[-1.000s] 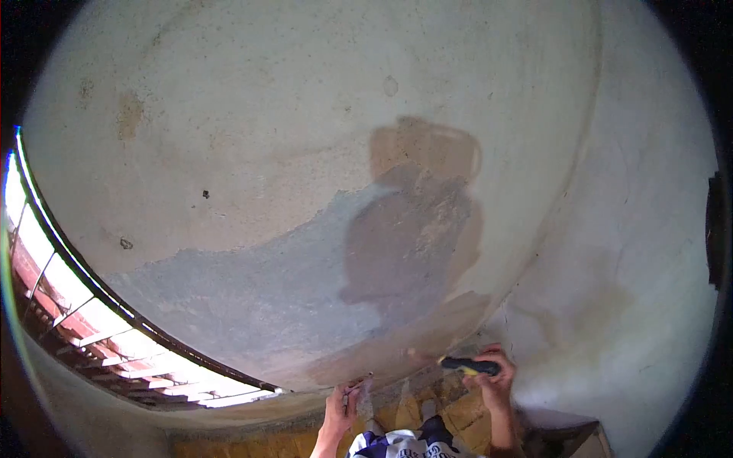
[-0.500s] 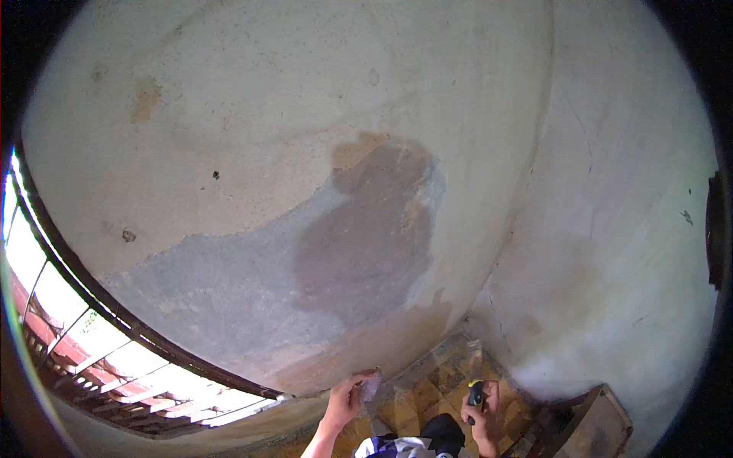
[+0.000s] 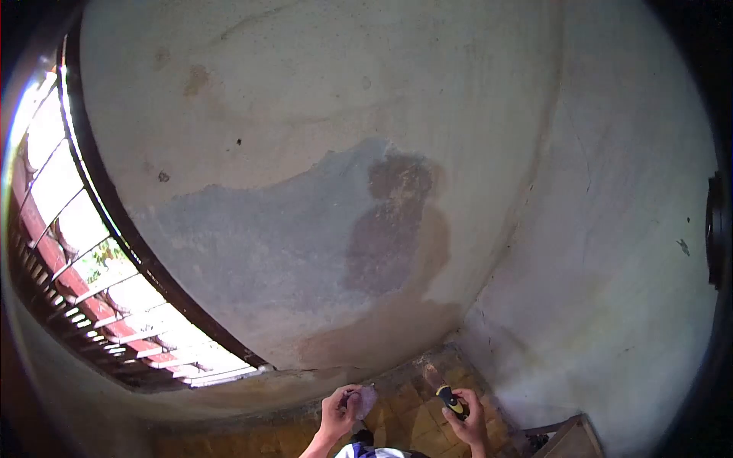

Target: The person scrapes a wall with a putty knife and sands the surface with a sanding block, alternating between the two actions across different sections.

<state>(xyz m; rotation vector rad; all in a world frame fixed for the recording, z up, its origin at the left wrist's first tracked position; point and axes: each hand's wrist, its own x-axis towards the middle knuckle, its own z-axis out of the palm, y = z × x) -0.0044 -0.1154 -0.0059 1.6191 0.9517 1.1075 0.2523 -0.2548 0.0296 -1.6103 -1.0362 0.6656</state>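
My left hand (image 3: 336, 414) is closed around a pale purple, flat-looking piece (image 3: 367, 400); its exact kind does not show clearly. In my right hand (image 3: 469, 422) is a putty knife (image 3: 452, 402) with a black and yellow handle. Its broad blade points up and away from me, toward the foot of the wall. Both hands are low in the view, apart from each other and from the wall. The wall (image 3: 252, 237) in front has a large grey patch with a ragged upper edge, and a dark shadow falls across it.
A barred window (image 3: 84, 221) lets in bright light on the left. Yellowish floor tiles (image 3: 420, 420) lie below the hands. A second wall (image 3: 603, 305) meets the first at a right-hand corner. A brown wooden box-like object (image 3: 573, 439) stands at lower right.
The view has shifted and turned, with more of the window showing. The right hand has moved left and tilted the putty knife leftward. Each hand keeps its hold.
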